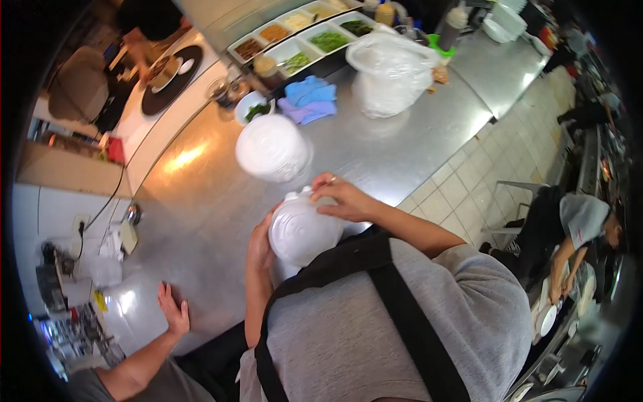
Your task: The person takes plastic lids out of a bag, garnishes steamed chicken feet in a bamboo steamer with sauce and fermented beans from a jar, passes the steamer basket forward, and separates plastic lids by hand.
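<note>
1. Cupping the side of a white lidded container [305, 231], the left hand [260, 242] is partly curled, its palm and fingers lying along the wall.
2. At the rim farthest from the body, the right hand [343, 199] bends its fingers over the lid's edge, near a small tab; whether it grips firmly, I cannot tell.
3. The container sits close against the person's black apron [335, 258], at the near edge of the metal tabletop [207, 221].
4. Just beyond it stands a white round stack [271, 144] with clear plastic around its lower part; its exact make-up is unclear.
5. Farther back are a small bowl [245, 115] of green leaves, a blue cloth [311, 89] touching a purple cloth [307, 112], and a bulging white plastic bag [392, 74].
6. Behind these, a row of tubs [295, 43] holds chopped foods, some green.
7. To the left, a co-worker's hand [173, 311] rests on the tabletop, fingers spread, well apart from the container.
</note>
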`<move>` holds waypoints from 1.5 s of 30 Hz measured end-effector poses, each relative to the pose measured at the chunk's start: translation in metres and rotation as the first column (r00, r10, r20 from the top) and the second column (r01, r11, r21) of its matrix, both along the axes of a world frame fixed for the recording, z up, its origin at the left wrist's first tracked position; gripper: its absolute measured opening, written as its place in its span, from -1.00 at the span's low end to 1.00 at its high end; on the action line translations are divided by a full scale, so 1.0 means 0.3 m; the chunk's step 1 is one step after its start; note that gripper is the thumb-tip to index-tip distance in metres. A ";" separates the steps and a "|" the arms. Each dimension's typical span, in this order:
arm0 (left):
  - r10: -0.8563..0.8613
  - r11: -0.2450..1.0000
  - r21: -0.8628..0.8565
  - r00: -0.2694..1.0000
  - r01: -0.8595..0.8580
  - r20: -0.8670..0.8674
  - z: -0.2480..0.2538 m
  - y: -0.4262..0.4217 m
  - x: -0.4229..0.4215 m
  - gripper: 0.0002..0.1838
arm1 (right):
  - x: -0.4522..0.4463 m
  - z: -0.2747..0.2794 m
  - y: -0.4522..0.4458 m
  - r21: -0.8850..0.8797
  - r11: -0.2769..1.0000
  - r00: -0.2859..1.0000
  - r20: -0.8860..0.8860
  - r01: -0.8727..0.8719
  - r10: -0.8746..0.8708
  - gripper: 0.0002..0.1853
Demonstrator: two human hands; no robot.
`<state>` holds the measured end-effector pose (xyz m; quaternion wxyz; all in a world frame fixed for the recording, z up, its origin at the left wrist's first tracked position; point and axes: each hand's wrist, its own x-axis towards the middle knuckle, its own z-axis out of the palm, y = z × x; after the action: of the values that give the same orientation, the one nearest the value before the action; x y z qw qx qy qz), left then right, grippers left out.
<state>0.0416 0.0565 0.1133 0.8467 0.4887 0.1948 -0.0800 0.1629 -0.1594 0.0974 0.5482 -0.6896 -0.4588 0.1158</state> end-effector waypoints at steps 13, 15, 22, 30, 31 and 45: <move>0.002 0.993 0.121 1.000 -0.004 0.018 -0.059 0.078 -0.031 -0.56 | -0.073 0.000 0.012 -0.053 0.994 0.892 -0.448 -0.096 0.062 -0.85; -0.054 0.907 0.421 0.993 0.003 0.109 -0.098 0.140 -0.068 -0.62 | -0.096 0.002 0.052 0.012 0.993 0.806 -0.584 -0.115 0.100 -0.87; 0.161 0.432 0.865 0.965 -0.256 0.205 -0.040 0.319 -0.138 -0.72 | -0.075 -0.001 0.178 0.188 0.981 0.648 -0.743 -0.038 0.167 -0.88; 0.127 0.882 0.426 0.972 -0.202 0.199 0.092 -0.013 -0.051 -0.75 | -0.060 0.159 0.005 0.087 0.923 0.852 0.362 0.375 -0.380 -0.80; 0.141 0.944 0.275 0.977 -0.181 0.158 0.112 -0.109 -0.018 -0.76 | -0.074 0.154 -0.005 0.017 0.924 0.807 0.481 0.381 -0.342 -0.77; 0.252 0.968 0.020 0.968 -0.252 -0.013 0.014 -0.220 -0.020 -0.80 | 0.608 0.106 0.123 -0.232 0.811 0.738 0.596 0.537 -0.318 -0.81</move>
<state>0.0357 -0.0094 0.1174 0.8440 0.4671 0.2624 0.0263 0.3452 -0.1224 0.1293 0.2627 -0.8765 -0.3843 -0.1223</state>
